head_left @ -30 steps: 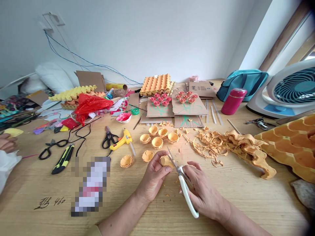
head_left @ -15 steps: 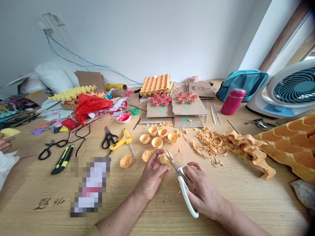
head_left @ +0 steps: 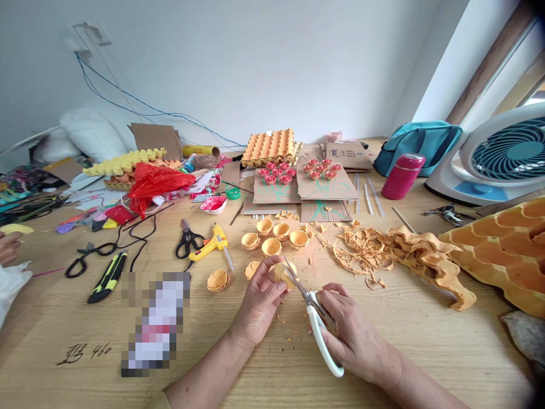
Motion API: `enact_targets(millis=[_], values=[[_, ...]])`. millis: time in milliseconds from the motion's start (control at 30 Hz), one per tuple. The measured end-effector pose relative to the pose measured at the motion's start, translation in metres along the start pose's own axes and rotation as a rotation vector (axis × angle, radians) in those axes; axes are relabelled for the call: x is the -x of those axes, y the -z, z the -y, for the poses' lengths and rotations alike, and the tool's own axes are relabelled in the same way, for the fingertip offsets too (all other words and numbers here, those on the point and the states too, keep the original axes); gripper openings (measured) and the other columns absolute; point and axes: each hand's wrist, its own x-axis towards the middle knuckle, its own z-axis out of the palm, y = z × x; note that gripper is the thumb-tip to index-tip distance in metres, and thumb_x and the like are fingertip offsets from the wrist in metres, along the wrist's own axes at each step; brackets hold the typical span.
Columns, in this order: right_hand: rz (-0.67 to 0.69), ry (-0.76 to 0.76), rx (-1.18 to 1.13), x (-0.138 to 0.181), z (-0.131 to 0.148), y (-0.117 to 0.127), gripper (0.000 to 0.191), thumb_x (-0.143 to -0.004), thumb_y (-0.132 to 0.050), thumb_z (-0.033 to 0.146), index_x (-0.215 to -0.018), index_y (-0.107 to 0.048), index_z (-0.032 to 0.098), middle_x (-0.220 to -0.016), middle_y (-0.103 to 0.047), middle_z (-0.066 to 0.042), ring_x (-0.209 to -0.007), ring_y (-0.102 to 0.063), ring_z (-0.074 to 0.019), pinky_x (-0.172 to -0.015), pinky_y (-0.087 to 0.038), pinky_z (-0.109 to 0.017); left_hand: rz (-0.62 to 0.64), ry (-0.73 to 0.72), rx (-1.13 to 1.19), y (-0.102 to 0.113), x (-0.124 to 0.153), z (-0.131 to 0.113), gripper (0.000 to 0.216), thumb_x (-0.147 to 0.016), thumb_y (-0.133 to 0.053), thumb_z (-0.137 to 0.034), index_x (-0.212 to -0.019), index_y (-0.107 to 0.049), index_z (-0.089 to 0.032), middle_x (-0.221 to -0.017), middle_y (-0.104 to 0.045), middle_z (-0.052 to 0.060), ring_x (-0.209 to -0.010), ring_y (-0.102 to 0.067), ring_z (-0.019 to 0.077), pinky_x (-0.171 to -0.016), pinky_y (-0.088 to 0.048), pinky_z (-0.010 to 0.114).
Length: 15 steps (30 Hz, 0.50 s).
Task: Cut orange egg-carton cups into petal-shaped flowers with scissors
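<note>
Between its thumb and fingers, my left hand (head_left: 261,301) pinches a small egg-carton cup (head_left: 281,274) of yellow-orange pulp. My right hand (head_left: 351,326) is closed around the white handles of a pair of scissors (head_left: 320,335). The metal blades reach up and left across the cup, slightly parted at its edge. Just beyond my left hand stand several cut cups, among them one cup (head_left: 271,247) and another cup (head_left: 299,239). To the left sits a petal-edged cup (head_left: 218,280). Small pulp scraps (head_left: 289,339) lie below the hands.
A yellow glue gun (head_left: 213,245), black scissors (head_left: 188,241) and a utility knife (head_left: 108,277) lie left. Pulp trimmings (head_left: 361,253) and an egg tray (head_left: 498,250) are right. Red cup flowers (head_left: 279,172) sit on cardboard behind. Another person's hand (head_left: 8,248) shows at far left.
My left hand and the cup have shifted slightly left, and the cup is turned a little. The scissors stay at its edge, nearly in place.
</note>
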Motion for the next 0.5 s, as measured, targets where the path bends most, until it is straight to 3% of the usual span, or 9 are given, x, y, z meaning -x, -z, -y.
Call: enact_targets(millis=[300, 500], values=[[-0.014, -0.017, 0.009, -0.0011, 0.0003, 0.0011, 0.02, -0.096, -0.046, 0.021, -0.079, -0.037, 0.024, -0.073, -0.05, 0.001, -0.071, -0.048, -0.0185, -0.081, -0.041, -0.037, -0.003, -0.02, 0.002, 0.001, -0.0025, -0.002, 0.044, -0.072, -0.084, -0.024, -0.112, -0.067, -0.026, -0.093, -0.064, -0.001, -0.076, -0.055, 0.01, -0.076, -0.046, 0.024], [-0.139, -0.103, -0.063, -0.0025, -0.0056, -0.0026, 0.027, -0.098, -0.047, 0.027, -0.073, -0.037, 0.024, -0.068, -0.049, 0.001, -0.067, -0.045, -0.0177, -0.071, -0.041, -0.033, 0.013, -0.026, -0.046, 0.0018, -0.0024, 0.0005, 0.045, -0.074, -0.082, -0.023, -0.116, -0.065, -0.026, -0.098, -0.065, 0.0, -0.084, -0.055, 0.0115, -0.078, -0.045, 0.024]])
